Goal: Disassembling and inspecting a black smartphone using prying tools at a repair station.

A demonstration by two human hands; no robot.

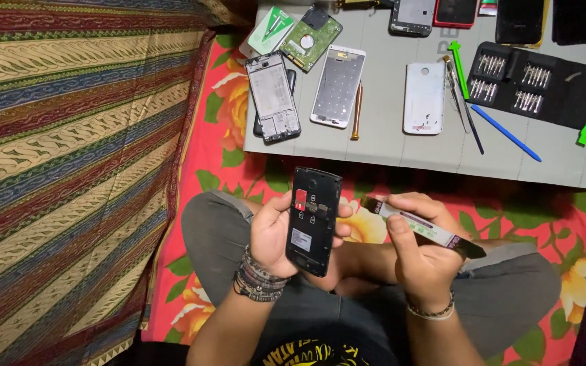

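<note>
Opened black phone (313,220), long axis upright, gripped in left hand (272,234); screwdriver (423,228) gripped in right hand (418,254), tip just beside phone's right edge.

Left wrist: I see stacked dark beaded bracelets (259,276).
Right wrist: I see one thin pale beaded bracelet (431,312).
Legs: grey trousers (220,230).
Torso: black shirt (320,352), yellow print.

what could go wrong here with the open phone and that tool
1. The left hand holds the open black phone over the lap, not the grey mat; a slip might drop it, and loosened parts could vanish into the floral cloth.
2. The right hand aims the tool toward the exposed inside; a slip could scratch the slots there.
</note>
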